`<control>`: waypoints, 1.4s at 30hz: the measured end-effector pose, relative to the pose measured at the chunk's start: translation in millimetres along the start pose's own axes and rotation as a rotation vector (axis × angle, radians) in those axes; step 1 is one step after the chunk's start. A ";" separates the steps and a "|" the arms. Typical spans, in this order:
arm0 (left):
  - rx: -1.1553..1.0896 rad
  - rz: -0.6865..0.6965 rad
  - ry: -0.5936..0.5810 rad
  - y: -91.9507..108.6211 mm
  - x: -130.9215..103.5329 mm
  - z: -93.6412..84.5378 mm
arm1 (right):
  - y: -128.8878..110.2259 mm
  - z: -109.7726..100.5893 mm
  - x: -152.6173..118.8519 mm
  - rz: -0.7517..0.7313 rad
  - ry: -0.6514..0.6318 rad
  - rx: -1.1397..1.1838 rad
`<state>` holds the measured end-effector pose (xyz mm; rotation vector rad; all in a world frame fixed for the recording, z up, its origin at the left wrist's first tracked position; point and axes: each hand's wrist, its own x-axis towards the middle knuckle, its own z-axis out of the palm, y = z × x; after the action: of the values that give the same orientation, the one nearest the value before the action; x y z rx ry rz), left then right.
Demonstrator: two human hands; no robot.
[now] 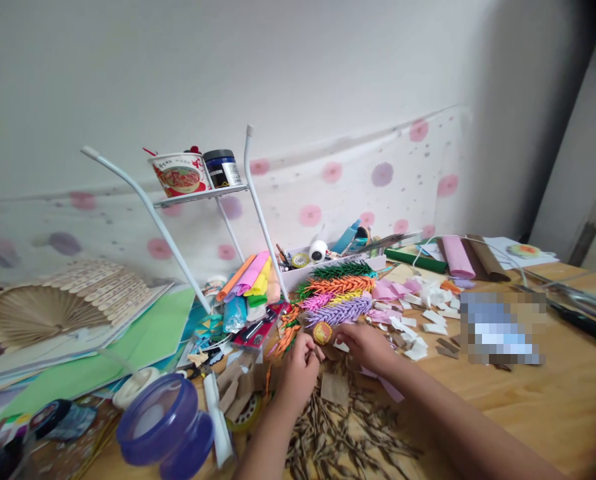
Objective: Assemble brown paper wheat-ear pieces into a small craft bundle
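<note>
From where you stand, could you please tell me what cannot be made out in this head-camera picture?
- What the left hand and right hand pinch between them: too small, hidden by the fingers.
- The pixelated blue and white patch on the wooden table: blurred over.
- The translucent purple plastic container: its bottom cut off by the lower edge.
- The print on the red and white paper noodle cup: too small to read.

Bare table (553, 407) at right lies open; paper scraps (418, 327) and shelf rack (203, 200) crowd elsewhere.

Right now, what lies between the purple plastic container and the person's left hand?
In the head view, a white tube and brown paper scraps lie between the purple container and the left hand.
</note>
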<state>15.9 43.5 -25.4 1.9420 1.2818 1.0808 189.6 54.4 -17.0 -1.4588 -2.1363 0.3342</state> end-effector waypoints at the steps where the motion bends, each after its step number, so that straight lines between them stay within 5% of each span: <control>1: 0.002 -0.006 -0.003 -0.4 0.1 0.2 | 0.3 -0.2 0.3 0.009 0.010 0.003; 13: 0.079 0.043 0.018 2.5 -1.4 -1.4 | 3.6 -3.3 4.4 0.205 0.101 -0.111; 34: 0.258 0.068 0.004 15.4 0.2 -3.7 | 0.3 7.3 -0.1 0.040 0.226 0.103; 42: 0.294 0.076 0.014 1.2 3.3 0.4 | 2.0 14.1 -1.6 -0.096 0.294 0.130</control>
<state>17.5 46.2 -23.5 2.2171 1.4531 0.9877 183.8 54.9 -30.1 -1.2439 -1.9040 0.2049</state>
